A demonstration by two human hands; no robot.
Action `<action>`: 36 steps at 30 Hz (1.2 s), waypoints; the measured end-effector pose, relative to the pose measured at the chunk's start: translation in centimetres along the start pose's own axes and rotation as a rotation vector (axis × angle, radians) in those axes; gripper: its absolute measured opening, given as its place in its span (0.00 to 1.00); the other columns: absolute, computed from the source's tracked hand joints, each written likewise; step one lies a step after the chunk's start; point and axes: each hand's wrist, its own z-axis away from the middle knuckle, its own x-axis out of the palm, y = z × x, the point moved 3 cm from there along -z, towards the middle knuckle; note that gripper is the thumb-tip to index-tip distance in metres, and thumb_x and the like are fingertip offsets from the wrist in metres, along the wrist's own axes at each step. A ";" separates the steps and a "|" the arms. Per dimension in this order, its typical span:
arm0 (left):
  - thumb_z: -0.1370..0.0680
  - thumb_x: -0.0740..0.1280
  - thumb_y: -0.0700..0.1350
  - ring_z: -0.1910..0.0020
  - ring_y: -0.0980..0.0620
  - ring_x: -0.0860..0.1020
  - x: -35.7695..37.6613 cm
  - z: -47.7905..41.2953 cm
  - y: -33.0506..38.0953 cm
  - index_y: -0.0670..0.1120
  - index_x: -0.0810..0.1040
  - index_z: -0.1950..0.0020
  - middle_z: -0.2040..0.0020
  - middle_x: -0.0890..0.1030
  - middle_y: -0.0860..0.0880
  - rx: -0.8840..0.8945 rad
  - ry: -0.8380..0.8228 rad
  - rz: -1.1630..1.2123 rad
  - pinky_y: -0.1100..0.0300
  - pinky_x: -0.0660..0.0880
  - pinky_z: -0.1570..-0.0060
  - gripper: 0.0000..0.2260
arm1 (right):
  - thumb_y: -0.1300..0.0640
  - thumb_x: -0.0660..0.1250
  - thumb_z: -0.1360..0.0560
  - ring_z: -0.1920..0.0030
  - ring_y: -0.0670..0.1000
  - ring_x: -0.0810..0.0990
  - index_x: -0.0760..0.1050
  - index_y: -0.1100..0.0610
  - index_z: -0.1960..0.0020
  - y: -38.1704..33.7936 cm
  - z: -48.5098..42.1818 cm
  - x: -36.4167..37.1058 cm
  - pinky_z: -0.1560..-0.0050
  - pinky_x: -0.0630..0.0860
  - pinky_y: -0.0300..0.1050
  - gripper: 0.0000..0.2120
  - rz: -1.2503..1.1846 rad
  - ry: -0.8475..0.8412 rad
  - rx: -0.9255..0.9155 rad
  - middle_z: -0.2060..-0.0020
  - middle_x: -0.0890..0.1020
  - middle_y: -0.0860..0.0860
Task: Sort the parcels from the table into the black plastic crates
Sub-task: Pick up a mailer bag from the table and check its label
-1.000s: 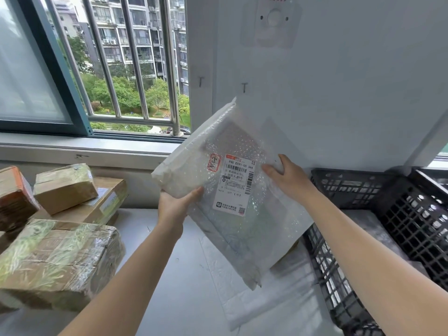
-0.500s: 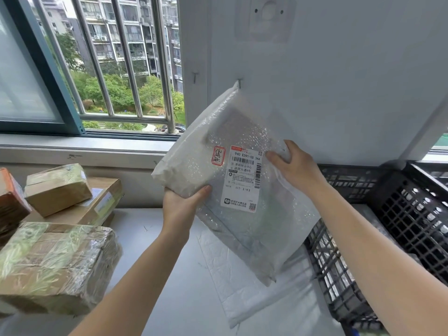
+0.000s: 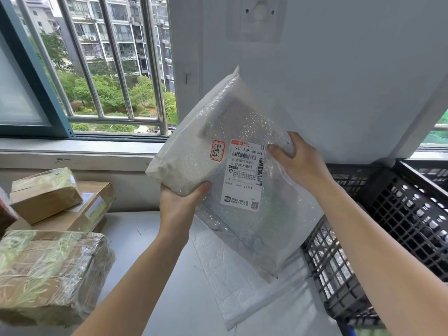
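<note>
**While held up over the desk (image 3: 169,287), bubble-wrap parcel (image 3: 252,229) in both grips**

Head view. Held tilted in mid-air, clear of the desk and just left of the black crates (image 3: 400,209), white shipping label (image 3: 243,175) facing the camera. Clasped at its lower left corner by the left grip (image 3: 178,202), thumb across the front, fingers hidden behind. Pinched at its right edge by the right grip (image 3: 298,163), thumb on the front beside the label. Lying flat on the desk beneath: a white mailer (image 3: 242,292), beside the nearest crate. Stacked at the desk's left: brown cardboard boxes (image 3: 48,275), the nearest wrapped in clear tape.
</note>
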 end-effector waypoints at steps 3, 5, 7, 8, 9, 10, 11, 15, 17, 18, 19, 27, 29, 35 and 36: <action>0.39 0.80 0.45 0.42 0.48 0.81 0.1 0.1 0.1 0.43 0.73 0.34 0.42 0.82 0.46 -0.003 -0.009 0.007 0.46 0.77 0.39 0.35 | 0.32 0.62 0.25 0.36 0.55 0.75 0.65 0.51 0.27 -0.1 0.1 -0.1 0.48 0.66 0.44 0.34 0.010 -0.002 0.002 0.36 0.78 0.53; 0.39 0.80 0.45 0.42 0.48 0.81 0.1 0.2 0.1 0.43 0.72 0.33 0.41 0.82 0.45 -0.009 -0.008 0.013 0.45 0.77 0.38 0.36 | 0.31 0.62 0.25 0.36 0.55 0.75 0.65 0.51 0.27 -0.1 0.1 -0.1 0.48 0.66 0.44 0.34 0.011 -0.005 0.002 0.36 0.78 0.53; 0.39 0.80 0.45 0.42 0.49 0.81 0.1 0.2 0.1 0.44 0.72 0.33 0.41 0.82 0.46 -0.012 -0.007 0.014 0.46 0.77 0.38 0.36 | 0.31 0.62 0.25 0.36 0.55 0.75 0.65 0.51 0.27 -0.1 0.1 -0.1 0.48 0.66 0.45 0.35 0.012 -0.007 0.003 0.36 0.78 0.52; 0.39 0.80 0.45 0.42 0.49 0.81 0.1 0.2 0.2 0.44 0.72 0.33 0.41 0.82 0.47 -0.012 -0.007 0.015 0.46 0.77 0.38 0.36 | 0.31 0.62 0.25 0.35 0.55 0.75 0.64 0.51 0.27 -0.1 0.1 0.0 0.47 0.66 0.45 0.35 0.016 -0.009 0.004 0.35 0.77 0.52; 0.39 0.80 0.44 0.42 0.50 0.81 0.1 0.2 0.2 0.44 0.72 0.33 0.41 0.82 0.47 -0.014 -0.007 0.017 0.46 0.77 0.38 0.36 | 0.31 0.62 0.25 0.34 0.56 0.74 0.64 0.51 0.26 -0.2 0.0 0.0 0.46 0.66 0.45 0.36 0.022 -0.013 0.006 0.33 0.76 0.53; 0.39 0.80 0.44 0.42 0.50 0.81 0.1 0.1 0.3 0.44 0.72 0.33 0.41 0.82 0.47 -0.016 -0.006 0.020 0.47 0.77 0.38 0.36 | 0.30 0.61 0.25 0.33 0.56 0.73 0.63 0.51 0.25 -0.2 0.0 0.1 0.45 0.66 0.45 0.37 0.026 -0.019 0.009 0.32 0.75 0.53; 0.39 0.80 0.44 0.42 0.50 0.81 0.1 0.1 0.3 0.44 0.72 0.33 0.41 0.82 0.47 -0.018 -0.005 0.021 0.47 0.77 0.38 0.36 | 0.30 0.61 0.26 0.32 0.56 0.73 0.63 0.51 0.25 -0.3 -0.1 0.1 0.45 0.66 0.45 0.37 0.028 -0.024 0.011 0.31 0.75 0.53; 0.39 0.80 0.44 0.43 0.51 0.82 -0.2 0.0 0.3 0.44 0.72 0.34 0.42 0.83 0.47 -0.011 0.008 0.017 0.49 0.78 0.40 0.36 | 0.29 0.62 0.27 0.40 0.53 0.78 0.67 0.50 0.30 -0.5 -0.5 0.3 0.45 0.72 0.48 0.34 0.010 -0.050 0.011 0.40 0.80 0.50; 0.39 0.80 0.44 0.44 0.50 0.82 -0.3 0.0 0.3 0.44 0.72 0.34 0.43 0.83 0.47 -0.012 0.014 0.020 0.49 0.78 0.40 0.35 | 0.29 0.62 0.27 0.43 0.51 0.78 0.68 0.50 0.30 -0.6 -0.7 0.4 0.47 0.72 0.47 0.34 0.017 -0.049 0.009 0.42 0.80 0.48; 0.39 0.80 0.44 0.44 0.50 0.82 -0.3 -0.1 0.2 0.44 0.73 0.34 0.43 0.83 0.47 -0.014 0.018 0.020 0.49 0.78 0.40 0.35 | 0.29 0.62 0.27 0.44 0.50 0.77 0.68 0.49 0.31 -0.7 -0.8 0.5 0.49 0.71 0.46 0.33 0.022 -0.045 0.007 0.44 0.80 0.46; 0.39 0.80 0.44 0.44 0.50 0.82 -0.4 -0.1 0.2 0.44 0.73 0.35 0.43 0.83 0.47 -0.016 0.022 0.019 0.49 0.78 0.40 0.35 | 0.29 0.62 0.27 0.46 0.50 0.77 0.68 0.49 0.31 -0.8 -0.8 0.6 0.50 0.69 0.45 0.32 0.026 -0.041 0.003 0.46 0.80 0.46; 0.39 0.80 0.44 0.44 0.52 0.82 -1.3 -1.1 0.5 0.45 0.73 0.34 0.43 0.83 0.48 -0.017 0.023 0.022 0.53 0.78 0.42 0.34 | 0.29 0.62 0.27 0.43 0.52 0.78 0.66 0.46 0.29 -2.0 -1.3 1.3 0.43 0.74 0.51 0.32 0.058 -0.037 -0.010 0.44 0.80 0.47; 0.38 0.80 0.44 0.44 0.52 0.82 -1.5 -1.4 0.6 0.45 0.73 0.35 0.43 0.83 0.49 -0.018 0.023 0.025 0.54 0.77 0.42 0.33 | 0.28 0.61 0.27 0.45 0.52 0.78 0.66 0.46 0.30 -2.4 -1.4 1.4 0.45 0.73 0.50 0.32 0.081 -0.037 -0.020 0.46 0.81 0.47; 0.32 0.79 0.36 0.44 0.49 0.82 -1.5 -2.8 1.2 0.44 0.74 0.36 0.44 0.83 0.47 -0.048 -0.023 0.015 0.50 0.79 0.42 0.27 | 0.27 0.60 0.28 0.43 0.51 0.79 0.66 0.46 0.30 -2.3 -1.5 1.4 0.42 0.75 0.51 0.34 0.081 -0.026 -0.004 0.42 0.81 0.47; 0.31 0.78 0.36 0.44 0.49 0.82 -1.3 -3.2 1.4 0.43 0.73 0.35 0.44 0.83 0.46 -0.053 -0.041 0.007 0.49 0.79 0.42 0.27 | 0.27 0.60 0.28 0.43 0.51 0.79 0.67 0.46 0.30 -2.2 -1.4 1.2 0.42 0.75 0.51 0.34 0.069 -0.010 0.008 0.42 0.81 0.47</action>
